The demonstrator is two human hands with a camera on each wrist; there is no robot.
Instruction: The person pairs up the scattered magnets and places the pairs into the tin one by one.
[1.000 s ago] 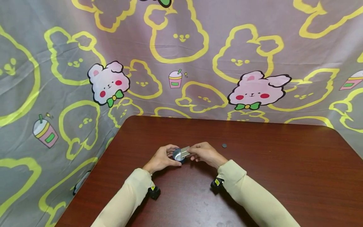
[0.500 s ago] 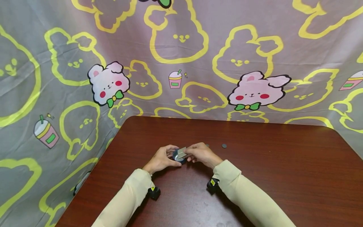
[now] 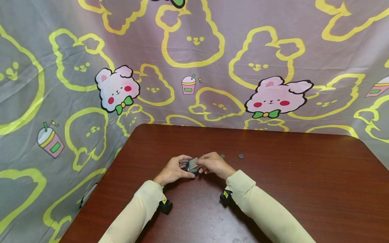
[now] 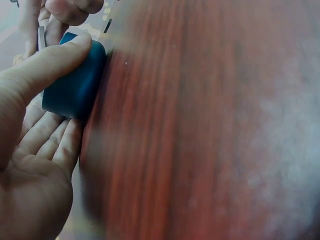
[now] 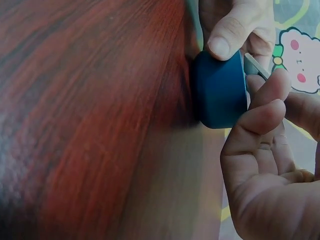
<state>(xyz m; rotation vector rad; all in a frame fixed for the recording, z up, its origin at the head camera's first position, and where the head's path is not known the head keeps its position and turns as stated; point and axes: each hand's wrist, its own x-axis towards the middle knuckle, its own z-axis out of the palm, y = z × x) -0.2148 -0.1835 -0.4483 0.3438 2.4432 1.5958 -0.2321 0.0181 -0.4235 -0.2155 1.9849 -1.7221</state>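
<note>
On the table stands a small dark blue round container, its sides smooth and its top shiny in the head view. My left hand holds it from the left, thumb on the near side and fingers round the far side. Between the thumb and fingers of my right hand is a thin flat rectangular plate, silvery beige with a line across it. The plate lies tilted over the container's top and covers much of it from above. In the right wrist view, the plate's edge shows right beside the container's top face.
Two small grey discs, one far right and another disc just behind my right hand, lie on the brown wooden table. A patterned cloth hangs behind the table and along its left side.
My right hand has moved a little left, bringing the plate further over the container. The disc behind that hand has come into view. My left hand and the container stay in place.
</note>
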